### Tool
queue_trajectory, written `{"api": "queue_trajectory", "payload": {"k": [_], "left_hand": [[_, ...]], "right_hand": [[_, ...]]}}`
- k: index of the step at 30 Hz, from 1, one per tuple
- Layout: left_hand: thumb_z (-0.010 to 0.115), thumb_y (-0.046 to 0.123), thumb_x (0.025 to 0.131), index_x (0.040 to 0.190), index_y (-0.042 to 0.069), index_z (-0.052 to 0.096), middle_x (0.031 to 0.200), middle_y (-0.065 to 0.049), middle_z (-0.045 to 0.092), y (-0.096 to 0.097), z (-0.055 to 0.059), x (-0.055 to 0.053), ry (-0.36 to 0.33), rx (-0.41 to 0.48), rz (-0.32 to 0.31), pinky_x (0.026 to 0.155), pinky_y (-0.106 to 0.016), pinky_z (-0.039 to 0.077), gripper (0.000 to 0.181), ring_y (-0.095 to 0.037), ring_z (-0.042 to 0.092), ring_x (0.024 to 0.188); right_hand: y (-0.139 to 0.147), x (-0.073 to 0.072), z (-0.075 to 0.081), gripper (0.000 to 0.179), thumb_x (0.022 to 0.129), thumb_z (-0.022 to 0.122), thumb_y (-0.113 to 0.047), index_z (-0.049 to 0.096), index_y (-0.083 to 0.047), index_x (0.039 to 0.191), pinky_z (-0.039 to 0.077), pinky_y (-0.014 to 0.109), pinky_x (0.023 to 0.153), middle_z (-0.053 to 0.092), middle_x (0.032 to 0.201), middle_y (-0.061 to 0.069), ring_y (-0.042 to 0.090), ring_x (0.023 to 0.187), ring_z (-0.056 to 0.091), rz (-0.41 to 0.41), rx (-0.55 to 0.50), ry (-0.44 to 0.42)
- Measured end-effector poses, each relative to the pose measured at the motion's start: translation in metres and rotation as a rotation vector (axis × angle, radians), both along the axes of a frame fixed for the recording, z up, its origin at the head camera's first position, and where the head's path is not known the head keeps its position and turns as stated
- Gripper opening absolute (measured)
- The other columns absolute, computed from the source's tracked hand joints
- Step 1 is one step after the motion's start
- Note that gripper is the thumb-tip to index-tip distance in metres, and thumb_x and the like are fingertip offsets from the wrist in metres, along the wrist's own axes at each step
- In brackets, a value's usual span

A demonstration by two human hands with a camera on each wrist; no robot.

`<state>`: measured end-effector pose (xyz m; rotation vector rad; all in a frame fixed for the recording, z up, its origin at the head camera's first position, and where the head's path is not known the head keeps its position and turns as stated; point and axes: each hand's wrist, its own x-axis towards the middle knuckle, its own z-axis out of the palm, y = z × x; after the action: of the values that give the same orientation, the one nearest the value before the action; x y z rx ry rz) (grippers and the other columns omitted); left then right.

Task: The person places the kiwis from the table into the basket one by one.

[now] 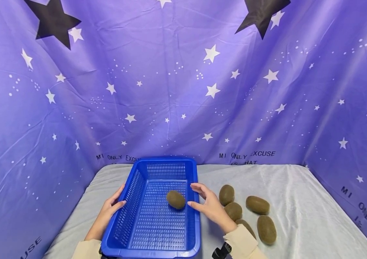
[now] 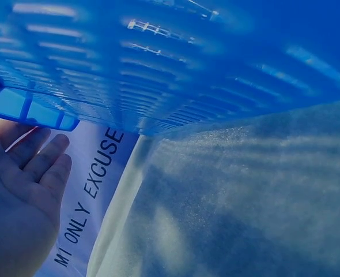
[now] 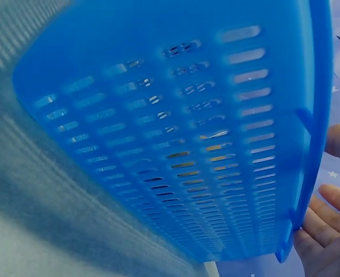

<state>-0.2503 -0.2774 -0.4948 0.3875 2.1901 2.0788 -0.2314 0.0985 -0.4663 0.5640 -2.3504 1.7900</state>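
Since it likely needs steadying, left hand (image 1: 108, 207) and right hand (image 1: 211, 205) pinch blue plastic basket (image 1: 152, 253) rims, lower fingers unclear; kiwi (image 1: 176, 200) between, other kiwis (image 1: 258, 205) beside right hand.

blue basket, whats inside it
One brown kiwi lies on the perforated floor of the blue basket, nearer its right side. The patch of floor directly beneath the kiwi is covered and cannot be seen.

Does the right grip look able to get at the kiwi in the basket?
Likely yes: the right grip is at the basket rim, near the kiwi, and the open top leaves the way free.
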Motion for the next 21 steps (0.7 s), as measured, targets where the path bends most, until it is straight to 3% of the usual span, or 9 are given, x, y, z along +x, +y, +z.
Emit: {"api": "queue_trajectory", "payload": {"k": [6, 12, 21], "left_hand": [[0.047, 0.011, 0.097, 0.152, 0.011, 0.016, 0.156, -0.017, 0.011, 0.001, 0.0, -0.001, 0.003, -0.006, 0.005, 0.087, -0.022, 0.046, 0.063, 0.005, 0.045, 0.116], [0.047, 0.012, 0.098, 0.152, 0.012, 0.015, 0.155, -0.017, 0.012, 0.001, -0.001, 0.001, -0.008, -0.01, 0.014, 0.087, -0.022, 0.047, 0.063, 0.005, 0.046, 0.115], [0.048, 0.013, 0.097, 0.152, 0.011, 0.014, 0.156, -0.016, 0.013, 0.002, 0.002, 0.0, -0.023, 0.003, 0.02, 0.086, -0.024, 0.048, 0.064, 0.002, 0.048, 0.114]], "right_hand": [[0.007, 0.005, 0.001, 0.059, 0.08, 0.075, -0.015, 0.05, -0.002, 0.133, 0.035, 0.042, 0.103, 0.052, 0.134, 0.017, 0.029, 0.124, 0.049, 0.021, 0.035, 0.022], [0.02, 0.012, 0.002, 0.06, 0.08, 0.075, -0.016, 0.05, -0.001, 0.132, 0.036, 0.038, 0.103, 0.052, 0.134, 0.017, 0.03, 0.125, 0.047, 0.029, 0.0, 0.012], [0.048, 0.023, -0.001, 0.054, 0.08, 0.074, -0.013, 0.054, -0.002, 0.129, 0.039, 0.034, 0.101, 0.055, 0.131, 0.014, 0.031, 0.122, 0.05, -0.046, 0.023, 0.04]]}}
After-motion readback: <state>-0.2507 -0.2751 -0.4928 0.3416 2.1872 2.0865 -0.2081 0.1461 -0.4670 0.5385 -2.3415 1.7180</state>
